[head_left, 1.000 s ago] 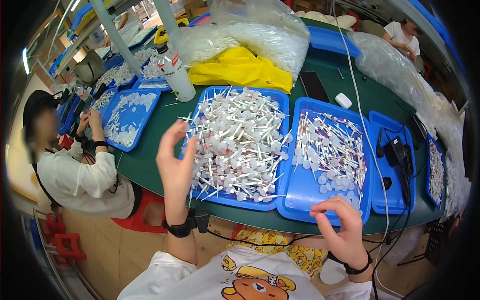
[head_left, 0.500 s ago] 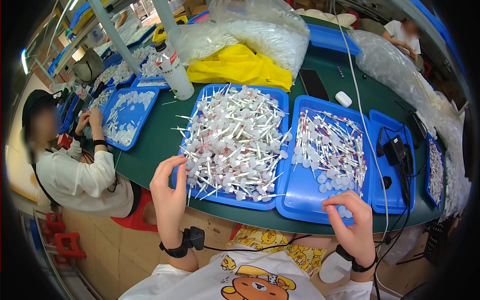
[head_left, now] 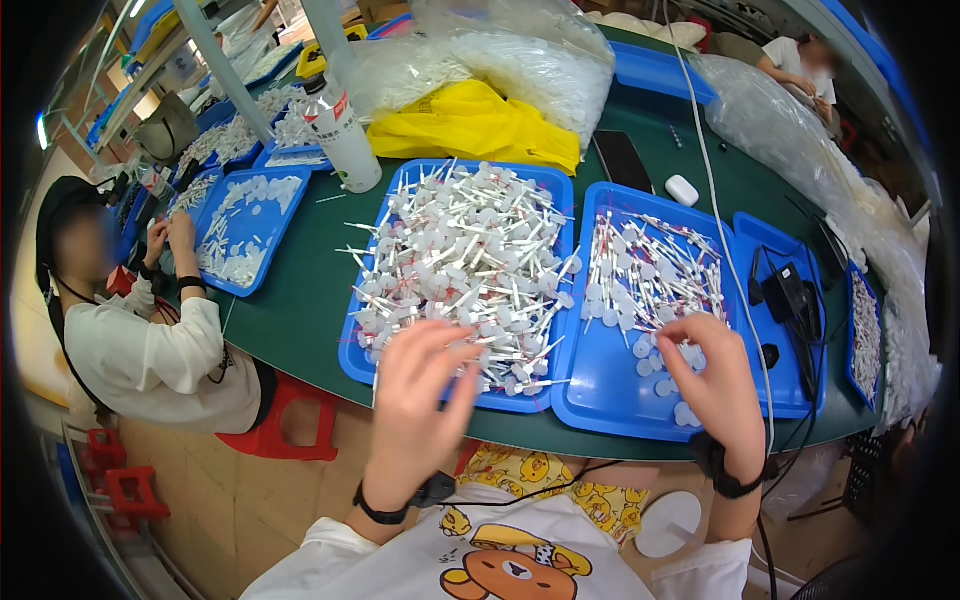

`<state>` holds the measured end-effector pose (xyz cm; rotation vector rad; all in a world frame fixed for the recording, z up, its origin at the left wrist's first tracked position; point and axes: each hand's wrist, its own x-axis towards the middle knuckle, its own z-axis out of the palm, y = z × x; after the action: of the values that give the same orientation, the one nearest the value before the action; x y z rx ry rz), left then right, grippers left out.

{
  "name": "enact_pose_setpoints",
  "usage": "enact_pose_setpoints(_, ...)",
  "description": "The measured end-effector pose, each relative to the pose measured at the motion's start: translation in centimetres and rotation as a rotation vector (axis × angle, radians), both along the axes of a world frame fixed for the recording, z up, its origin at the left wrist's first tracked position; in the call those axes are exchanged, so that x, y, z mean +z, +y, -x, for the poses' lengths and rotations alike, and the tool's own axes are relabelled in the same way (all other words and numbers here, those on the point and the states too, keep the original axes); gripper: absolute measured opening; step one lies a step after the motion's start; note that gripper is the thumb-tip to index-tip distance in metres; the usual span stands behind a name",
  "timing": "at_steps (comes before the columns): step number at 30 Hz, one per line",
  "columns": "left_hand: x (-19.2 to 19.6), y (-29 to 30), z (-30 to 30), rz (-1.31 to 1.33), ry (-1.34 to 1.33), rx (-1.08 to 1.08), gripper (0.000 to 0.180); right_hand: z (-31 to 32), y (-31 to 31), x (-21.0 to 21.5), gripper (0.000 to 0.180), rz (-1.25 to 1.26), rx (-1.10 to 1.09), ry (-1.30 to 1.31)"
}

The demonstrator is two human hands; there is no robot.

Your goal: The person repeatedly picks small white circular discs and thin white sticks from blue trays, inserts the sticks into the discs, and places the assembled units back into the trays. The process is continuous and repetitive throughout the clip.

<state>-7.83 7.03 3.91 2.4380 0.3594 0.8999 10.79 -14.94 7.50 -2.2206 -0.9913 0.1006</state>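
Observation:
My left hand (head_left: 425,400) is over the front of a blue tray (head_left: 352,365) heaped with thin white sticks with translucent round discs and red threads (head_left: 470,270). Its fingers are spread and slightly blurred, with nothing visible between them. Over a second blue tray (head_left: 590,395) to the right, my right hand (head_left: 715,380) is curved, thumb and fingers parted by a small gap. Its fingertips are by loose white discs (head_left: 648,366) and a smaller pile of similar sticks (head_left: 660,270). No held piece shows there. Both wrists wear black bands.
A third blue tray (head_left: 740,230) holds a black adapter (head_left: 790,295) and cables. A white cable (head_left: 715,190) crosses the table. Behind the trays are a bottle (head_left: 342,140), yellow bag (head_left: 475,125), phone (head_left: 622,160) and white case (head_left: 682,190). A co-worker (head_left: 140,320) sits at left.
My left hand has moved right, from the tray's left edge to over its front part. My right hand has moved forward from the second tray's front edge to the loose discs.

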Motion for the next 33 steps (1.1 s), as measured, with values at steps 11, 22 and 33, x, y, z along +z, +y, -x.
enact_pose_setpoints(11, -5.4, -8.7, -9.1, -0.157, 0.398, -0.350, 0.031, -9.7, 6.5, -4.9, 0.023, 0.421, 0.171, 0.126)
enact_pose_setpoints(22, -3.0, -7.0, -7.7, 0.367, 0.014, -0.179, 0.034, -4.1, 3.6, -1.9, 0.021, 0.110, 0.273, 0.526)
enact_pose_setpoints(33, -2.5, -6.8, -5.8, 0.349, -0.033, -0.176, 0.024, -9.2, 4.2, -5.6, 0.013, 0.218, 0.045, 0.115)
